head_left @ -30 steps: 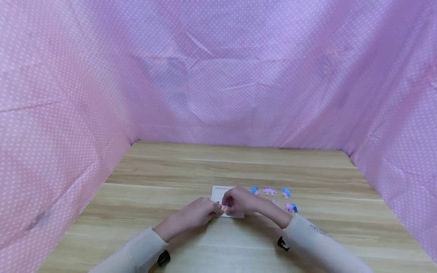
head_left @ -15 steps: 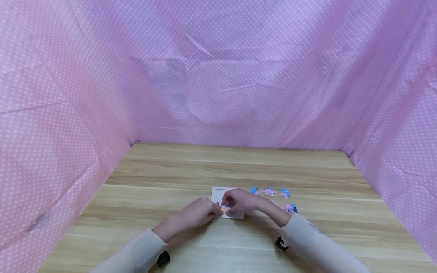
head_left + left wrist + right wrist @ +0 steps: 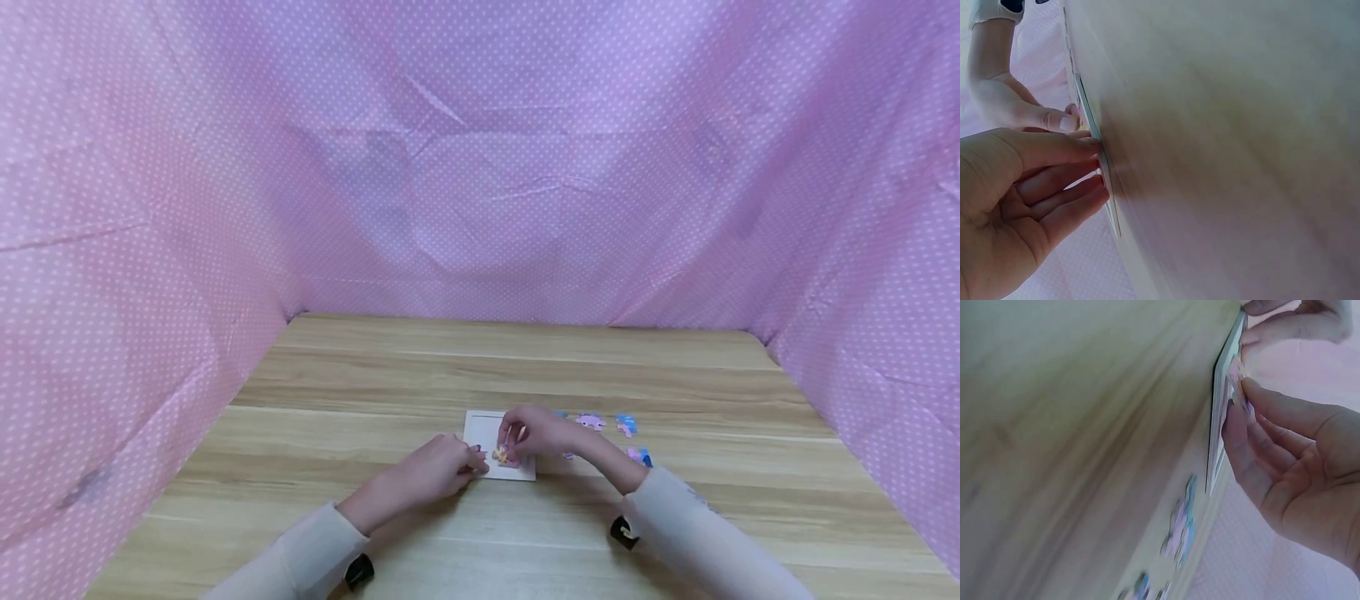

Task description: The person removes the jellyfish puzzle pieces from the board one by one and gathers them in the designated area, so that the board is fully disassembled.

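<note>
A shallow white puzzle tray (image 3: 482,427) lies on the table. My right hand (image 3: 538,429) pinches a pink-and-yellow jigsaw piece (image 3: 504,455) between thumb and fingertips, over the tray's lower right part. The right wrist view shows this jigsaw piece (image 3: 1237,375) tilted against the tray (image 3: 1217,419). At the tray's lower left, my left hand (image 3: 448,462) rests its fingertips, with a bit of a pinkish piece showing beside them. In the left wrist view the left hand's fingers (image 3: 1063,187) reach fairly straight to the tray's edge (image 3: 1112,215).
To the tray's right lie several loose jigsaw pieces, among them a pink one (image 3: 591,422), a blue-and-pink one (image 3: 627,425) and a pink-and-dark-blue one (image 3: 641,457). My right forearm partly covers others. The wooden table (image 3: 360,375) is enclosed by pink dotted cloth (image 3: 480,208).
My right hand has shifted slightly right and up, bringing the pinched piece away from the left fingertips. The left hand stays at the tray's lower left.
</note>
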Demonstrator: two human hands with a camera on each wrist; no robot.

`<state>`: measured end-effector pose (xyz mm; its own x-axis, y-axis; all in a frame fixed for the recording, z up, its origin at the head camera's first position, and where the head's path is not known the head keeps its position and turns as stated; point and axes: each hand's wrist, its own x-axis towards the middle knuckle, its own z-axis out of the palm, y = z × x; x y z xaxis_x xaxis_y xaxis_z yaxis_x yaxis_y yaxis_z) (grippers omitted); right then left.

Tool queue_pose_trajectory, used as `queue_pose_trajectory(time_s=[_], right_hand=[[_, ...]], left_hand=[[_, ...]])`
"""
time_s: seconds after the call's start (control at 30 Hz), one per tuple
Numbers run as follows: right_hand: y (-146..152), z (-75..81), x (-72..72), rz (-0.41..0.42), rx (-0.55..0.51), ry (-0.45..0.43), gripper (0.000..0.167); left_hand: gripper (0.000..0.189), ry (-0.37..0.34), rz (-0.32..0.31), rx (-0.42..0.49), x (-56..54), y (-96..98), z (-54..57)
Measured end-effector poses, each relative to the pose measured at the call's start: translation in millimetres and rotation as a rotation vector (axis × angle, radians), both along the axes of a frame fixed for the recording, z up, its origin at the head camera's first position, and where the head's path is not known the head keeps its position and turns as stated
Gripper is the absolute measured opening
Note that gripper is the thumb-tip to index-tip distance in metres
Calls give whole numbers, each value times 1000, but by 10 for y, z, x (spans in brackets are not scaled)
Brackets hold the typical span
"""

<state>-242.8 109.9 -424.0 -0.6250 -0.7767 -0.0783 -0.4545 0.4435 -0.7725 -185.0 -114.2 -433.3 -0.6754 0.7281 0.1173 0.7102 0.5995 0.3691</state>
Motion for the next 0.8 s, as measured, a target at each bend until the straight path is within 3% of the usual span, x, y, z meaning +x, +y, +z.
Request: queue_pose_trajectory(time_s=[0.2, 0.47, 0.8], right_hand=[[211, 38, 4, 33, -45, 12, 12], [549, 90, 44, -23, -67, -4, 18], [968, 60, 79, -40, -75, -4, 17]], left_hand=[[17, 21, -13, 0, -24, -14, -33], [17, 108, -82, -3, -7, -3, -75], [18, 91, -90, -14, -18, 6, -49]])
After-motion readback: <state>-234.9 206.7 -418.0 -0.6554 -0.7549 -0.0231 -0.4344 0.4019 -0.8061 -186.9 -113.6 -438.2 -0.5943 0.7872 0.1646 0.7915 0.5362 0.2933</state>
